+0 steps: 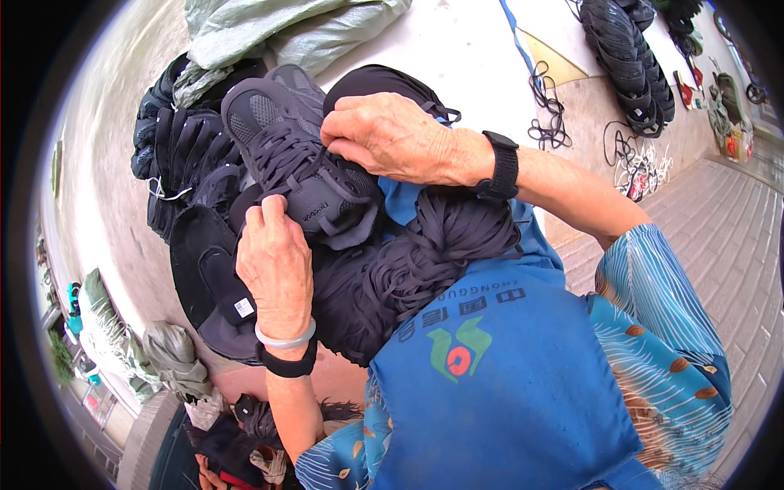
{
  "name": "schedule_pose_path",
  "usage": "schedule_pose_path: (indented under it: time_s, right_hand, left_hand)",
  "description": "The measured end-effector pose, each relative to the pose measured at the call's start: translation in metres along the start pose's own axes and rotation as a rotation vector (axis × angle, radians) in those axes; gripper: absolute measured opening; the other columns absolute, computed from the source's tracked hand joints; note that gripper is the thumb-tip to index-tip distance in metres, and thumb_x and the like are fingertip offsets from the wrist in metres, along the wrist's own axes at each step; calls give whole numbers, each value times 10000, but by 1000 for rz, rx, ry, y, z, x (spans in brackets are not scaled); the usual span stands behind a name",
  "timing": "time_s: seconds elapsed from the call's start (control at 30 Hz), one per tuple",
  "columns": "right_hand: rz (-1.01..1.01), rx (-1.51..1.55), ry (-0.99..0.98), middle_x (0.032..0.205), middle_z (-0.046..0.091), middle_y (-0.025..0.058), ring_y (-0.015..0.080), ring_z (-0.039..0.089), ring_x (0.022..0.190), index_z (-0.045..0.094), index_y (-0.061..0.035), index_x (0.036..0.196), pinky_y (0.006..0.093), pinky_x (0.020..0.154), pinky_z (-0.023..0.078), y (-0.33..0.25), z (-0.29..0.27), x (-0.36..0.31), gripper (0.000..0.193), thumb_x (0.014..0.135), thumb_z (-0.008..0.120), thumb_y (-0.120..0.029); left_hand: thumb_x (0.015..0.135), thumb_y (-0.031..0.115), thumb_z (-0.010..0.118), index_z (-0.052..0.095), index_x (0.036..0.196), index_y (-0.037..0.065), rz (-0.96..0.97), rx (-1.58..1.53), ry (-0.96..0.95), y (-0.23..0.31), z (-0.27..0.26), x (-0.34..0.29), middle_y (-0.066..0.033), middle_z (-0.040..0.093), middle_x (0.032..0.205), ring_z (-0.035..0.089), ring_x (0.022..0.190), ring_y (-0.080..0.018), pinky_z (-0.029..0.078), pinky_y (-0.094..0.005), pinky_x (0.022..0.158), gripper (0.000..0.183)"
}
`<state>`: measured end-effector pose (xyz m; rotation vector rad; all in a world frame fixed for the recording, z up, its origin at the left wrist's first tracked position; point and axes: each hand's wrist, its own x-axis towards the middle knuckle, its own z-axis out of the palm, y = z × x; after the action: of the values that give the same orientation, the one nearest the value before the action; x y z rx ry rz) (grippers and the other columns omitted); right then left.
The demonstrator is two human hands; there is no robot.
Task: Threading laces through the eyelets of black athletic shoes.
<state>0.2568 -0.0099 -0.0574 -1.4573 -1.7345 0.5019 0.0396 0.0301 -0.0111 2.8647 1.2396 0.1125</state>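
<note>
A dark grey sneaker upper [286, 151] with laces threaded across its front lies over my lap, its padded tongue [327, 200] toward me. My left hand [276, 265] is closed in a pinch at the left edge of the lacing, beside the tongue. On the opposite edge my right hand [392, 139] pinches with thumb and forefinger. Whatever is between the fingertips of either hand is hidden. A thick bundle of dark flat shoelaces [425, 245] rests on my lap, nearer than the sneaker. Under my left wrist is another dark shoe upper [216, 278] with a small white label.
Stacked dark shoe uppers [192, 143] stand beyond my left hand, below a pale green woven sack [286, 28]. More bundled uppers [625, 61] lie at the far right, near loose black cords [549, 110] and white cords [641, 167]. A blue apron [498, 384] covers my lap.
</note>
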Motion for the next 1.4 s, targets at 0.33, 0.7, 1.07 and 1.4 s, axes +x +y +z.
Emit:
schedule_pose_path:
  time_s: [0.33, 0.7, 1.07, 1.4]
  right_hand:
    - [59, 35, -25, 772, 641, 191, 393, 638, 772, 650, -11, 827, 471, 687, 518, 0, 1, 1, 170, 849, 610, -174]
    - [128, -24, -125, 855, 652, 137, 343, 642, 818, 653, -26, 879, 428, 716, 511, -6, 2, 4, 140, 859, 625, -162]
    - [171, 124, -186, 782, 651, 195, 395, 630, 756, 667, -3, 856, 469, 680, 492, -5, -4, 14, 226, 851, 583, -213]
    - [163, 43, -156, 761, 626, 192, 367, 627, 753, 635, 25, 855, 425, 689, 489, -16, -2, 14, 208, 867, 610, -180]
  left_hand:
    - [764, -1, 671, 625, 979, 49, 101, 55, 39, -3, -7, 8, -103, 559, 1019, 585, 897, -285, 471, -382, 760, 226]
    - [811, 107, 755, 593, 996, -2, -357, -497, -13, -19, -1, -12, -54, 613, 852, 582, 730, -129, 489, -270, 693, 269]
    - [919, 132, 649, 585, 1110, -9, -396, -851, -17, -28, 8, -15, -63, 596, 1055, 576, 802, -92, 488, -244, 721, 246]
    - [969, 152, 573, 591, 972, 10, -350, -823, -46, -49, 12, -12, -5, 589, 777, 536, 677, -77, 461, -232, 616, 142]
